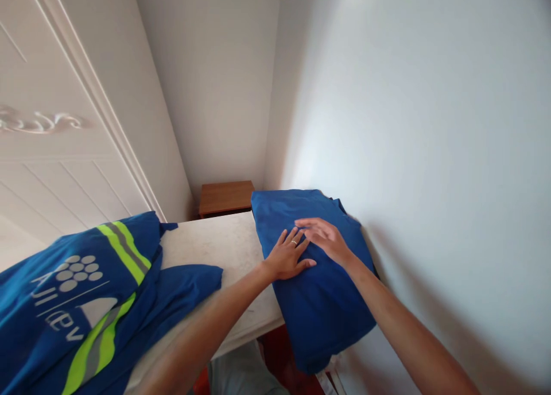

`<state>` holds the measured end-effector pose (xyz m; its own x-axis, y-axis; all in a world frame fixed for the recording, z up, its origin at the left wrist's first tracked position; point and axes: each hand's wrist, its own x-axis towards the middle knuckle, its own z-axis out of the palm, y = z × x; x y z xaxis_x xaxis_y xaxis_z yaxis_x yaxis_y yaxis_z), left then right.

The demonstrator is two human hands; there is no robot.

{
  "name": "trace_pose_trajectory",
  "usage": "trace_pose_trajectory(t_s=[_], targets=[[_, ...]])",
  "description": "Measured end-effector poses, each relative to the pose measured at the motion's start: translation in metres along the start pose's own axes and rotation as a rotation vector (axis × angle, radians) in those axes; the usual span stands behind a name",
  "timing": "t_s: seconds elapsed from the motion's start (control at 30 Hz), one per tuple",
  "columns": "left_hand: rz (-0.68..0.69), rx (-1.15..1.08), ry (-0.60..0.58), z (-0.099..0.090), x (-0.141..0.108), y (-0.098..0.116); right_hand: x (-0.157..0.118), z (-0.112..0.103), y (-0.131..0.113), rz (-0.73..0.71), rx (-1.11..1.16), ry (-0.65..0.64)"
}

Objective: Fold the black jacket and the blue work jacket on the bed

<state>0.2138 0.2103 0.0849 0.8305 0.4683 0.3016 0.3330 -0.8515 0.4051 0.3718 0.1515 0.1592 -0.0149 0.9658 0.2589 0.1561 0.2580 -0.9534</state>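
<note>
A folded blue cloth (327, 309) lies over the right end of a white table (232, 240), its near part hanging past the edge. My left hand (290, 254), with a ring on one finger, rests on it, palm down and fingers spread. Just beside and partly over those fingertips is my right hand (325, 239), fingers stretched out, holding nothing. On the table's left side lies a blue garment (38, 303) with yellow-green and grey stripes and white print, loosely spread.
A plain wall (430, 154) rises close along the right. Behind the table stands a low brown wooden piece of furniture (226, 197). At the left is a white panelled surface (51, 182) with a carved ornament.
</note>
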Motion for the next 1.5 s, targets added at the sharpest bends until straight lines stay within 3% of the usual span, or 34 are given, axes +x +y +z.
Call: trace_pose_trajectory(t_s=[0.07, 0.17, 0.27, 0.4, 0.6, 0.67, 0.73, 0.83, 0.93, 1.0, 1.03, 1.1, 1.17, 1.27, 1.37, 1.5], targets=[[-0.022, 0.011, 0.004, 0.007, -0.003, 0.002, 0.054, 0.011, 0.023, 0.102, 0.345, -0.235], [-0.049, 0.012, 0.041, 0.018, -0.01, -0.001, 0.113, 0.019, 0.066, 0.255, 0.478, -0.327], [-0.053, 0.008, 0.099, 0.03, -0.016, -0.003, 0.153, 0.014, 0.1, 0.308, 0.437, -0.281], [-0.054, -0.005, 0.17, 0.039, -0.021, -0.004, 0.194, -0.014, 0.129, 0.231, 0.039, -0.109], [-0.049, 0.048, 0.199, 0.038, -0.029, 0.0, 0.238, -0.08, 0.15, 0.193, -0.379, 0.137], [-0.056, 0.048, 0.184, 0.034, -0.03, 0.002, 0.247, -0.091, 0.149, 0.167, -0.513, 0.175], [-0.057, 0.029, 0.148, 0.023, -0.026, 0.002, 0.25, -0.088, 0.145, 0.115, -0.616, 0.151], [-0.028, -0.025, 0.095, -0.008, -0.004, -0.013, 0.24, -0.061, 0.14, -0.004, -0.695, 0.003], [-0.102, 0.005, 0.18, -0.041, 0.033, -0.051, 0.216, -0.034, 0.139, -0.244, -0.843, -0.317], [-0.266, 0.086, 0.269, -0.053, 0.057, -0.085, 0.201, -0.034, 0.138, -0.387, -1.013, -0.466], [-0.336, 0.126, 0.277, -0.054, 0.066, -0.102, 0.195, -0.04, 0.138, -0.412, -1.106, -0.474], [-0.445, 0.163, 0.211, -0.048, 0.078, -0.132, 0.187, -0.064, 0.137, -0.336, -1.27, -0.371], [-0.522, 0.121, 0.112, -0.034, 0.08, -0.153, 0.183, -0.094, 0.136, -0.149, -1.394, -0.255], [-0.604, -0.004, 0.099, -0.013, 0.074, -0.17, 0.18, -0.127, 0.136, 0.096, -1.407, -0.208], [-0.707, -0.108, 0.18, -0.007, 0.064, -0.173, 0.178, -0.137, 0.136, 0.153, -1.35, -0.251], [-0.774, -0.144, 0.225, -0.026, 0.047, -0.165, 0.179, -0.122, 0.13, 0.17, -1.402, -0.229]])
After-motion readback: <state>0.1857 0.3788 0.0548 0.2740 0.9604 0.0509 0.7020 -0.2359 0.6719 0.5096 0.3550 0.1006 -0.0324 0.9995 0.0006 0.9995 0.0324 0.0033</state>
